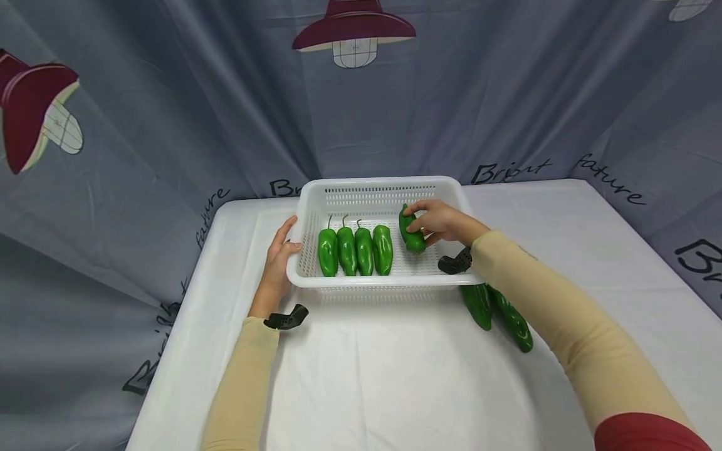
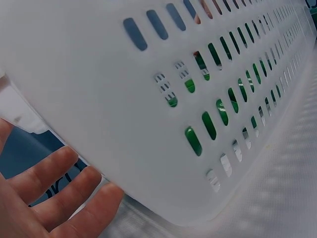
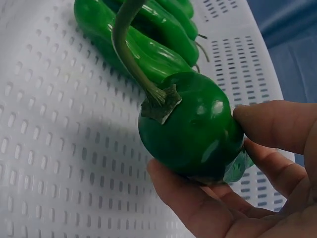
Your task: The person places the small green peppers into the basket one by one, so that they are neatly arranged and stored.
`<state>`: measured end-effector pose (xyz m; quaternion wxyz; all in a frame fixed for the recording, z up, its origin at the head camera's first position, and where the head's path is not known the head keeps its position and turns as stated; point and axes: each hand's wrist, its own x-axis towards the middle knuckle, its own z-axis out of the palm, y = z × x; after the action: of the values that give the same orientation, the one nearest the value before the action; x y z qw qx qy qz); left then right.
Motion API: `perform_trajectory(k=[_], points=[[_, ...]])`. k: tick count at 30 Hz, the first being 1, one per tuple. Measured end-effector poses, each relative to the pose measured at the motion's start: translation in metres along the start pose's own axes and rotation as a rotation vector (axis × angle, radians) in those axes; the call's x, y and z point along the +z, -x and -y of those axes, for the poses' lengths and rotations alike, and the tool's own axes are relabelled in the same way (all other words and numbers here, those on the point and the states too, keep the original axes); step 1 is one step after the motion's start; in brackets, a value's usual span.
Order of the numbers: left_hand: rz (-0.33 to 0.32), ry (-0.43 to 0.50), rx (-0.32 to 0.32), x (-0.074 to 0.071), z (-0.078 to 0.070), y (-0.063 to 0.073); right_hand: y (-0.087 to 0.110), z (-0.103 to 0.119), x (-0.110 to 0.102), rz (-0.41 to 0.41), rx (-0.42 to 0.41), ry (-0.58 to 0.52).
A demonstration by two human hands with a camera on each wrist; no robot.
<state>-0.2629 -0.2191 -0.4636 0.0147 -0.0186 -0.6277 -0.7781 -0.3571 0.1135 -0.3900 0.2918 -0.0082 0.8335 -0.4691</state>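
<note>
A white perforated plastic basket [image 1: 383, 281] stands on the table with several green peppers [image 1: 346, 252] side by side in its left half. My right hand [image 1: 442, 222] is inside the basket's right half and pinches another green pepper [image 3: 190, 124] between thumb and fingers. That pepper's stem points toward the right wrist camera. At the basket's left end, my left hand [image 1: 276, 263] has its fingers spread, and the fingertips [image 2: 110, 194] touch the outer edge of the wall. Two more green peppers [image 1: 512, 322] lie outside, by the basket's front right corner, partly under the right forearm.
A white cloth covers the table [image 1: 361, 369]. Behind and at both sides hangs a grey-blue curtain [image 1: 225, 94] with printed lamps and lettering. Each wrist wears a black device [image 1: 286, 317].
</note>
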Motion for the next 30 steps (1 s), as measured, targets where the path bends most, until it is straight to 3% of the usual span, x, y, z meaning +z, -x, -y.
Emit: perform_trajectory(k=[9,22,30], points=[[0.005,-0.009,0.011,0.0,0.0,0.0,-0.004,0.005,0.01,0.023,-0.001,0.081],[0.005,-0.013,0.012,0.0,0.0,-0.001,-0.008,0.006,0.019,-0.002,0.021,0.091],[0.011,-0.01,0.013,0.0,0.0,0.0,-0.01,0.004,0.021,0.025,0.043,0.145]])
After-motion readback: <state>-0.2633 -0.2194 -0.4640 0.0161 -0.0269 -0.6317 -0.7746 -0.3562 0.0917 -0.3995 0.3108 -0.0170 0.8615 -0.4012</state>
